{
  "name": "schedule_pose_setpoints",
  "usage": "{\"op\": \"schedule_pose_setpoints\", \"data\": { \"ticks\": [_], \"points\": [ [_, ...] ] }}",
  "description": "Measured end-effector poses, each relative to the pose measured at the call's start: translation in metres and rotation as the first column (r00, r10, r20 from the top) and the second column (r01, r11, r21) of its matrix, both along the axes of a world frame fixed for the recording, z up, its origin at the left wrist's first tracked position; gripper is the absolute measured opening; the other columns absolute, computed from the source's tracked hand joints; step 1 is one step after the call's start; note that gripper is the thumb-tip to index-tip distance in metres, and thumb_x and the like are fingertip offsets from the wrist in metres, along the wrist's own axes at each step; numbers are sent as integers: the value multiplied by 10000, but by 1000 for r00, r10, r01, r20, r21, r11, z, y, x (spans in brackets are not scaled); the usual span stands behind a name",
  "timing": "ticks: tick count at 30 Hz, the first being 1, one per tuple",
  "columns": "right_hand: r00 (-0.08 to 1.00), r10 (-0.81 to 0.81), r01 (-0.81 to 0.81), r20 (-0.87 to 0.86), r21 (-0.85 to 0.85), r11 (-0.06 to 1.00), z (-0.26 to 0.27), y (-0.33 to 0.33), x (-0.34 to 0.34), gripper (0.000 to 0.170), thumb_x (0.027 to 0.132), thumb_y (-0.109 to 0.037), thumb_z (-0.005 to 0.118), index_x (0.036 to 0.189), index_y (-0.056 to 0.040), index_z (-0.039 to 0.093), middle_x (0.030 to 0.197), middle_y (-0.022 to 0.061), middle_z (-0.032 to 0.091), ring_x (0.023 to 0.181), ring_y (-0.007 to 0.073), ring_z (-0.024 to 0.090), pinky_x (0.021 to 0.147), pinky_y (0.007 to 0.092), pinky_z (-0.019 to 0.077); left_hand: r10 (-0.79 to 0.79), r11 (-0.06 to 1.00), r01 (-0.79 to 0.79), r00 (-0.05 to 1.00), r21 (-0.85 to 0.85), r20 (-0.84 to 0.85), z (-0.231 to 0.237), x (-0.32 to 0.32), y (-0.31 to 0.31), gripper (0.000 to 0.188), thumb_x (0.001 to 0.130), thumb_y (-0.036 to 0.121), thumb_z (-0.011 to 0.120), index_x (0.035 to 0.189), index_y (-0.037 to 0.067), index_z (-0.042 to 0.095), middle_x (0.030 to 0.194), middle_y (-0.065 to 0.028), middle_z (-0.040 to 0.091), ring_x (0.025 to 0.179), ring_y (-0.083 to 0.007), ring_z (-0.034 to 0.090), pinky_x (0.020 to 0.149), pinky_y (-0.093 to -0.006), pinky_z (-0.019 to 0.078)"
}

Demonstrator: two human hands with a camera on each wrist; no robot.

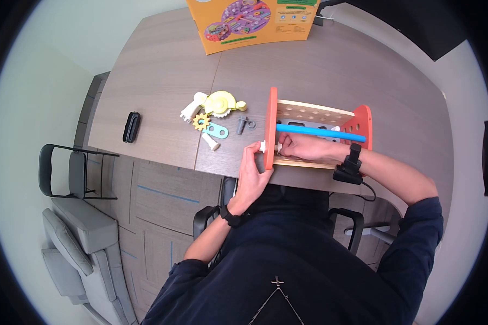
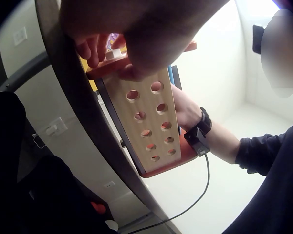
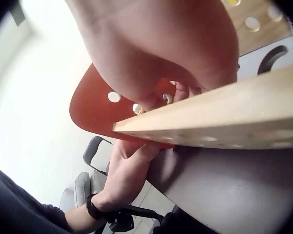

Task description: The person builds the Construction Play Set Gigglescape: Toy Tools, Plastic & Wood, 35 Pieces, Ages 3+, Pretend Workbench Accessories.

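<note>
A wooden toy workbench has a red-orange end panel (image 1: 271, 122), a holed wooden side (image 2: 149, 122) and a blue rod (image 1: 314, 131). A white toy bolt (image 1: 263, 147) goes through the end panel, its head on the outside. My left hand (image 1: 250, 179) grips the panel's near edge, thumb low and fingertips at the bolt head. From the inner side, my right hand (image 1: 303, 147) reaches under the blue rod and pinches a small pale nut (image 1: 278, 148) at the bolt's end. In the right wrist view the right hand hides most of its fingertips.
Left of the workbench lie a yellow toy saw wheel (image 1: 220, 103), a yellow gear (image 1: 201, 121), a teal strip (image 1: 217, 130), another white bolt (image 1: 210, 142) and a grey bolt (image 1: 241, 125). A black case (image 1: 131, 127) lies further left. An orange box (image 1: 255, 27) stands behind.
</note>
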State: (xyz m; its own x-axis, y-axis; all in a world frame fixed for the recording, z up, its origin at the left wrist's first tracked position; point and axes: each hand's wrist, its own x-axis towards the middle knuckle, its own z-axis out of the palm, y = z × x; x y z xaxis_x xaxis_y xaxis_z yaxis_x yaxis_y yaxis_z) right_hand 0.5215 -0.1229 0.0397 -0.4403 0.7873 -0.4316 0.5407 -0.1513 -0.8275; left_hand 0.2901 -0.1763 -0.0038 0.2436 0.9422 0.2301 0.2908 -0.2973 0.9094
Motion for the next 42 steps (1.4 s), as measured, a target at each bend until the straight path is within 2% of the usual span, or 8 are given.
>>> {"op": "schedule_pose_setpoints", "data": {
  "ticks": [8, 11, 17, 20, 26, 29, 35, 42],
  "points": [
    [992, -128, 127, 3, -156, 980, 16, 6, -4, 251, 1060, -233, 637, 1134, 6, 633, 825, 63, 686, 674, 122, 618, 548, 315, 492, 0, 1000, 0, 1000, -1, -7, 0, 0, 0, 673, 781, -58, 800, 1371, -56, 478, 1385, -262, 557, 1293, -437, 583, 1125, -453, 481],
    [995, 47, -34, 89, -142, 989, 31, 5, -5, 253, 1076, -248, 604, 1112, 2, 620, 802, 60, 673, 663, 121, 617, 537, 321, 495, 3, 1000, -3, 1000, -5, -7, 0, 0, 0, 675, 779, -59, 803, 1371, -55, 478, 1385, -262, 558, 1294, -436, 583, 1123, -454, 483],
    [983, -180, 175, -42, -108, 979, 16, 6, -11, 268, 1069, -250, 622, 1073, 17, 604, 737, 59, 657, 623, 127, 630, 549, 305, 515, 1, 1000, -1, 1000, -19, -7, 1, -1, 0, 675, 780, -60, 803, 1371, -54, 478, 1387, -264, 556, 1301, -436, 581, 1127, -455, 480],
    [997, 63, -56, 44, -152, 987, 47, 7, -11, 282, 1067, -251, 618, 1083, 30, 615, 738, 66, 665, 618, 136, 635, 557, 310, 524, 3, 1000, -3, 1000, 6, -5, -1, 0, 0, 673, 781, -61, 800, 1372, -53, 479, 1387, -265, 556, 1302, -436, 580, 1127, -455, 480],
    [997, -76, 74, -23, -88, 993, 13, 8, -9, 249, 1033, -201, 655, 1124, 29, 629, 744, 69, 684, 601, 146, 625, 538, 314, 501, 3, 1000, -3, 1000, 0, -3, -1, 0, 1, 666, 780, -63, 797, 1367, -56, 482, 1381, -265, 560, 1295, -435, 585, 1125, -455, 482],
    [991, 84, -76, 102, -88, 993, 42, 7, -12, 205, 1014, -152, 637, 1128, 18, 648, 777, 68, 691, 648, 147, 643, 566, 327, 515, 6, 1000, -6, 1000, 0, -3, 0, 0, 1, 665, 778, -64, 798, 1365, -58, 485, 1378, -263, 562, 1289, -434, 588, 1119, -453, 486],
    [994, -68, 67, -81, -25, 997, -6, 12, -1, 239, 960, -127, 665, 1144, 25, 656, 821, 84, 709, 731, 162, 678, 649, 357, 548, 9, 1000, -9, 1000, -5, -14, -2, 0, 0, 668, 779, -60, 800, 1368, -61, 484, 1381, -264, 563, 1283, -434, 592, 1114, -453, 490],
    [987, 88, -97, 131, 59, 994, 15, 8, -8, 358, 958, -251, 747, 1155, 39, 674, 933, 124, 752, 878, 200, 723, 745, 365, 568, 3, 1000, -3, 1000, -5, -19, -1, 0, 0, 661, 789, -53, 801, 1368, -62, 480, 1381, -269, 562, 1291, -441, 589, 1116, -458, 488]
  ]
}}
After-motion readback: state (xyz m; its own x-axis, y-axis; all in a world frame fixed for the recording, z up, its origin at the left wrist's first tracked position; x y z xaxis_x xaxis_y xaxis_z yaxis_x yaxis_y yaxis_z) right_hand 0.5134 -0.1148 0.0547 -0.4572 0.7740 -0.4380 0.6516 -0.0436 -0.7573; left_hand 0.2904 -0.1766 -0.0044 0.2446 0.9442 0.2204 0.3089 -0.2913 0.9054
